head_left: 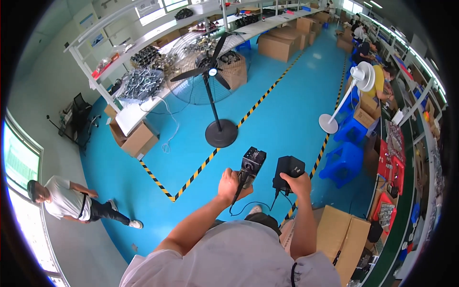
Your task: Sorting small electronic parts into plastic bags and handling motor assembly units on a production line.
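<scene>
My left hand (230, 183) is closed around a black boxy device (253, 161) with a round, lens-like part on its face. In my right hand (296, 183) is a flat black box (288, 171), gripped near its lower right side, with my thumb over its front. A thin black cable (252, 203) hangs in a loop between the device and the box. Both are held up in front of my body, apart from each other, above the blue floor. The fingers behind each thing are partly hidden.
Ahead stands a large black pedestal fan (213, 71) with a round base. A white fan (329, 123), blue stools (342, 164) and a workbench line the right. An open carton (339, 234) lies close by my right arm. A person (71, 201) walks at the left.
</scene>
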{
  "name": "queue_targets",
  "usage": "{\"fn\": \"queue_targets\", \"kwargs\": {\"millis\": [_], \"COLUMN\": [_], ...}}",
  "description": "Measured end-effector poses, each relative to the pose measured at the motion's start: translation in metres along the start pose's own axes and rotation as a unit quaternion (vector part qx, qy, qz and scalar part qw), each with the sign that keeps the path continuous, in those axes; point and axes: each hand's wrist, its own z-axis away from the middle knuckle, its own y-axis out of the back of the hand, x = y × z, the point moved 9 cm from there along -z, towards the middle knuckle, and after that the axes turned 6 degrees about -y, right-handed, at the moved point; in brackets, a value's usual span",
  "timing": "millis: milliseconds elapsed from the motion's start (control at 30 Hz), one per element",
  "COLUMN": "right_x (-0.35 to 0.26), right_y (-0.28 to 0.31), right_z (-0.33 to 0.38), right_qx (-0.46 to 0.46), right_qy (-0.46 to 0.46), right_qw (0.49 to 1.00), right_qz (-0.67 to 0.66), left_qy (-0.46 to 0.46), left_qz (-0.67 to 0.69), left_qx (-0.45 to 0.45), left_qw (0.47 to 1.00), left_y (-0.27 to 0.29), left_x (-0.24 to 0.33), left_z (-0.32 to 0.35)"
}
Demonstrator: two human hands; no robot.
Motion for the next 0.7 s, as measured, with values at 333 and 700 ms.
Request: {"fn": "queue_targets", "kwargs": {"millis": [333,700], "right_x": [-0.058,-0.109], "right_y": [0.044,0.083], "right_z": [-0.191,-0.384], "right_qx": [0.019,0.013], "right_qy": [-0.048,-0.092], "right_qw": [0.998,0.993], "right_qz": [0.035,0.073], "left_qy": [-0.031,-0.062], "left_qz": [0.023,0.075], "left_qx": [-0.021,-0.053], "left_qw": [0.999,0.994], "left_y": [-0.088,-0.198], "left_x": [0.016,0.018], "left_z": [-0.203,-0.441]}}
